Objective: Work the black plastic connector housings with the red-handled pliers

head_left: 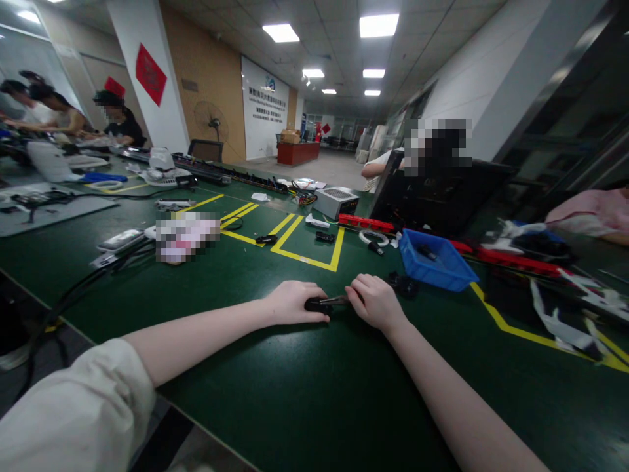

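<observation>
Both my hands rest on the green table [304, 387], close together. My left hand [293, 303] is closed over a small black part [317, 305] lying on the table. My right hand [374, 303] is closed around a thin tool [339, 301] whose tip meets the black part; what kind of tool it is I cannot make out. Another small black part [405, 284] lies just beyond my right hand.
A blue bin [432, 263] stands right of my hands, beside yellow floor-tape outlines [307, 259]. Black and red parts, cables and a grey metal box [335, 201] lie further back. A person sits behind a black case [432, 196]; other people work at far left.
</observation>
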The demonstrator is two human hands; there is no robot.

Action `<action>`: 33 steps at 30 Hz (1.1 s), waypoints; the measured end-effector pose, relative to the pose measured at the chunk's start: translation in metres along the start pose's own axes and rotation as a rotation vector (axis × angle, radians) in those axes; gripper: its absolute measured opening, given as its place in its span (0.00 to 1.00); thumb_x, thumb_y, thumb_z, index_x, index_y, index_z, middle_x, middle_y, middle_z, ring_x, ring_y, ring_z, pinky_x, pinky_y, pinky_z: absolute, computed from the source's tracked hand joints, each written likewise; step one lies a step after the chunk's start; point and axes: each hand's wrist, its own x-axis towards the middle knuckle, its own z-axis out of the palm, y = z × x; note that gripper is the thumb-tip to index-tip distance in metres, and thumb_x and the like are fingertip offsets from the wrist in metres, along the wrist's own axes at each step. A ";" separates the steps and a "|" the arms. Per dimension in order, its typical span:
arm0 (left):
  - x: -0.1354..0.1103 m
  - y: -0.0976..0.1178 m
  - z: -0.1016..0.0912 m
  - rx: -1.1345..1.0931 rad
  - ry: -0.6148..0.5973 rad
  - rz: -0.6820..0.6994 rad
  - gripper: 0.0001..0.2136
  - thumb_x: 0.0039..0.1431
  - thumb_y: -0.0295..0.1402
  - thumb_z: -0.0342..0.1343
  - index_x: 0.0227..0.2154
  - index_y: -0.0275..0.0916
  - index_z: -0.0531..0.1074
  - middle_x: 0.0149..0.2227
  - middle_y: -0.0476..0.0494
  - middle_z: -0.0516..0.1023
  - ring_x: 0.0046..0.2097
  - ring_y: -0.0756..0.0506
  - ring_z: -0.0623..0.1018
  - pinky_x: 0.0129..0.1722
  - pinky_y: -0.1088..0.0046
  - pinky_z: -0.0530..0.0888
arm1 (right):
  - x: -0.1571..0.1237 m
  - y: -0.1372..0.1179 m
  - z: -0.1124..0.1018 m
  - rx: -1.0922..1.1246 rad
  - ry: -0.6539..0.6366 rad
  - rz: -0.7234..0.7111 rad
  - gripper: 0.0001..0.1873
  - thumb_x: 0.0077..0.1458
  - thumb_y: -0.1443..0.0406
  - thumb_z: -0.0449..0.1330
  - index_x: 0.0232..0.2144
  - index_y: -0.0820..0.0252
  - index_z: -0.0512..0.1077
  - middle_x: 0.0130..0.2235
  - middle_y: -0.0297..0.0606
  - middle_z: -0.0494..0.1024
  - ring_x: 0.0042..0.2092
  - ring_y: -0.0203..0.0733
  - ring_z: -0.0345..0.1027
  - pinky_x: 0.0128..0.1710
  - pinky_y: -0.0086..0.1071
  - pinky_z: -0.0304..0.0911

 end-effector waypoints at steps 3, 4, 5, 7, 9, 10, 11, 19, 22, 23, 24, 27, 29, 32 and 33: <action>-0.001 0.001 0.000 0.021 -0.015 0.016 0.20 0.62 0.52 0.54 0.45 0.41 0.73 0.41 0.46 0.78 0.41 0.44 0.78 0.36 0.72 0.68 | 0.000 0.000 0.000 -0.001 0.002 0.002 0.21 0.67 0.61 0.46 0.24 0.59 0.68 0.28 0.40 0.72 0.32 0.38 0.62 0.34 0.35 0.52; -0.001 0.001 -0.001 0.026 -0.018 0.019 0.20 0.62 0.52 0.54 0.45 0.41 0.73 0.40 0.46 0.78 0.41 0.44 0.78 0.36 0.72 0.68 | 0.000 0.000 0.000 0.000 0.002 0.003 0.21 0.67 0.61 0.46 0.24 0.59 0.68 0.29 0.40 0.72 0.32 0.38 0.62 0.35 0.35 0.52; -0.001 0.001 -0.001 0.030 -0.020 0.020 0.20 0.63 0.51 0.53 0.45 0.41 0.73 0.40 0.46 0.78 0.40 0.44 0.78 0.36 0.72 0.68 | 0.000 0.000 0.000 0.000 0.002 0.005 0.21 0.67 0.61 0.46 0.25 0.59 0.68 0.29 0.40 0.72 0.32 0.38 0.62 0.35 0.35 0.53; -0.001 0.002 -0.002 0.035 -0.024 0.020 0.20 0.63 0.51 0.52 0.45 0.41 0.73 0.40 0.46 0.78 0.40 0.45 0.78 0.36 0.73 0.68 | 0.000 0.000 0.001 0.002 0.000 0.009 0.21 0.67 0.61 0.46 0.25 0.59 0.69 0.29 0.40 0.72 0.33 0.38 0.62 0.35 0.35 0.53; -0.001 0.002 -0.002 0.030 -0.028 0.021 0.20 0.64 0.51 0.52 0.46 0.41 0.73 0.41 0.45 0.78 0.40 0.44 0.78 0.36 0.73 0.68 | 0.000 0.001 0.001 0.003 -0.004 0.011 0.21 0.67 0.60 0.46 0.24 0.59 0.69 0.29 0.40 0.72 0.32 0.38 0.62 0.35 0.35 0.53; -0.001 0.002 -0.002 0.025 -0.029 0.023 0.19 0.64 0.51 0.52 0.46 0.41 0.73 0.41 0.45 0.78 0.41 0.44 0.78 0.36 0.73 0.68 | 0.000 0.001 0.001 0.004 -0.008 0.011 0.21 0.67 0.60 0.45 0.24 0.59 0.69 0.29 0.39 0.72 0.32 0.38 0.62 0.35 0.35 0.53; -0.001 0.002 -0.002 0.022 -0.031 0.025 0.19 0.64 0.51 0.52 0.46 0.41 0.72 0.42 0.45 0.78 0.41 0.44 0.78 0.36 0.73 0.68 | 0.000 0.001 0.001 0.005 -0.012 0.012 0.22 0.67 0.60 0.45 0.24 0.59 0.69 0.28 0.39 0.72 0.32 0.38 0.62 0.35 0.35 0.53; 0.000 0.000 -0.003 -0.005 -0.053 0.027 0.21 0.62 0.53 0.54 0.46 0.41 0.73 0.42 0.45 0.78 0.41 0.44 0.78 0.36 0.72 0.68 | 0.000 -0.002 -0.003 0.010 -0.062 0.008 0.22 0.67 0.60 0.44 0.25 0.59 0.68 0.29 0.40 0.72 0.31 0.38 0.61 0.35 0.35 0.52; 0.000 -0.001 -0.003 -0.012 -0.053 0.023 0.22 0.60 0.54 0.54 0.45 0.41 0.73 0.42 0.45 0.79 0.42 0.44 0.78 0.36 0.73 0.68 | 0.000 -0.002 -0.004 0.013 -0.084 0.002 0.21 0.67 0.59 0.45 0.26 0.59 0.69 0.29 0.40 0.72 0.32 0.39 0.61 0.35 0.35 0.51; 0.000 -0.001 -0.003 -0.013 -0.055 0.022 0.22 0.60 0.55 0.54 0.46 0.41 0.73 0.42 0.45 0.79 0.42 0.44 0.78 0.36 0.73 0.68 | 0.001 -0.002 -0.004 0.014 -0.092 -0.001 0.21 0.67 0.58 0.45 0.26 0.59 0.69 0.29 0.40 0.72 0.32 0.39 0.61 0.36 0.36 0.51; 0.001 -0.001 -0.003 -0.012 -0.055 0.022 0.22 0.60 0.55 0.54 0.46 0.41 0.73 0.42 0.45 0.79 0.42 0.44 0.78 0.36 0.73 0.68 | 0.001 -0.001 -0.004 0.015 -0.100 -0.004 0.21 0.67 0.58 0.45 0.26 0.59 0.69 0.30 0.40 0.72 0.32 0.39 0.62 0.36 0.36 0.51; 0.000 -0.001 -0.002 0.003 -0.061 0.023 0.22 0.61 0.54 0.54 0.46 0.41 0.73 0.41 0.46 0.79 0.41 0.44 0.78 0.35 0.73 0.68 | 0.001 0.000 -0.002 0.018 -0.120 -0.004 0.22 0.67 0.57 0.45 0.27 0.59 0.69 0.30 0.40 0.73 0.33 0.40 0.62 0.36 0.35 0.51; 0.000 0.000 -0.002 0.018 -0.062 0.025 0.22 0.61 0.54 0.53 0.45 0.41 0.73 0.41 0.46 0.79 0.40 0.44 0.78 0.35 0.73 0.67 | 0.001 0.001 -0.001 0.022 -0.130 0.002 0.22 0.67 0.56 0.44 0.27 0.59 0.69 0.30 0.40 0.73 0.33 0.40 0.62 0.35 0.35 0.51; 0.000 0.000 -0.002 0.032 -0.064 0.030 0.21 0.63 0.54 0.52 0.45 0.41 0.73 0.40 0.46 0.78 0.40 0.44 0.78 0.35 0.73 0.67 | 0.001 0.001 0.000 0.033 -0.144 0.013 0.23 0.68 0.57 0.43 0.26 0.59 0.69 0.30 0.40 0.73 0.34 0.39 0.63 0.35 0.35 0.51; 0.000 0.000 -0.002 0.034 -0.065 0.031 0.21 0.63 0.53 0.52 0.45 0.41 0.73 0.40 0.46 0.78 0.40 0.44 0.78 0.35 0.73 0.67 | 0.002 0.001 0.000 0.037 -0.149 0.016 0.23 0.68 0.57 0.43 0.26 0.59 0.69 0.31 0.40 0.73 0.34 0.39 0.63 0.35 0.34 0.52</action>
